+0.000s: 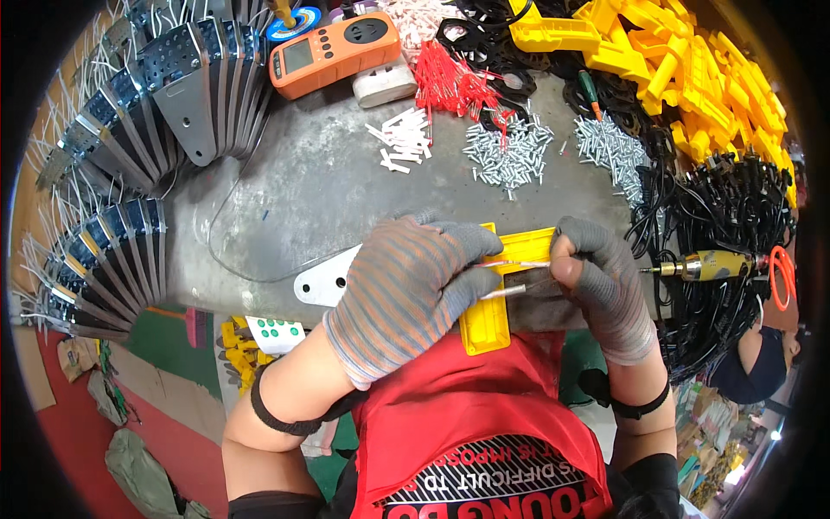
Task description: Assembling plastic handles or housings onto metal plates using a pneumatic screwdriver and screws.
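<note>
My left hand [398, 294], in a grey striped glove, is closed with thumb and fingers pinching a thin reddish-white wire [523, 264]. The wire runs across to my right hand [605, 285], also gloved, with a bare thumb tip, whose fingers are closed on its other end. A white tube-like end [510, 291] pokes out below the left fingertips. Beneath both hands lies a yellow plastic T-shaped part [486, 333] at the table's near edge. Under my left hand a light grey metal plate [313, 287] with holes sticks out, mostly hidden.
Stacked metal plates with wires [121, 259] line the left. Across the back are an orange meter [335, 54], white sleeves [403, 138], red pieces [454, 82] and screw piles [508, 151]. Yellow parts [692, 78], black cables [718, 216] and a yellow screwdriver [713, 265] fill the right.
</note>
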Demonstrator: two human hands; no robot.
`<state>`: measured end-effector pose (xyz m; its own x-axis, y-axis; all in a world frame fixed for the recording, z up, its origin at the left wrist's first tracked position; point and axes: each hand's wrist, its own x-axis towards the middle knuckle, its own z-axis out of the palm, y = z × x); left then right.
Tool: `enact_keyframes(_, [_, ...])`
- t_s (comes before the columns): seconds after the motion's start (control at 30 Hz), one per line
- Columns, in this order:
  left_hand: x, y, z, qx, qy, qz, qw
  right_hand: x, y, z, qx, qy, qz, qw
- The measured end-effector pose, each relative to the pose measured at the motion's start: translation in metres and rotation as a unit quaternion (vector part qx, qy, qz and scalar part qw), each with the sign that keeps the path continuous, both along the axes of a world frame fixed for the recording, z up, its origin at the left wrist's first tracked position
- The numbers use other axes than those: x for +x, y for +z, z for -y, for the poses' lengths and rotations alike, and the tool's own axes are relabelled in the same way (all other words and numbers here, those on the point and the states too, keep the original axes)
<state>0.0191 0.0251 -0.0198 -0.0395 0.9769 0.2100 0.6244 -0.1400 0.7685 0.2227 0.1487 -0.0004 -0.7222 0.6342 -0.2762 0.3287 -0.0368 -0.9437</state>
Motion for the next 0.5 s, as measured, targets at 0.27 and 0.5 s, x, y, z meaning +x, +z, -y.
enact_keyframes(0.27, [0.011, 0.001, 0.003, 0.051, 0.066, -0.02, 0.996, -0.018, 0.024, 0.011, -0.133, -0.014, 0.063, 0.989])
enact_keyframes(0.5, [-0.013, 0.015, -0.009, -0.045, -0.071, -0.019, 0.996, -0.01, 0.015, -0.008, -0.075, 0.198, 0.133, 0.968])
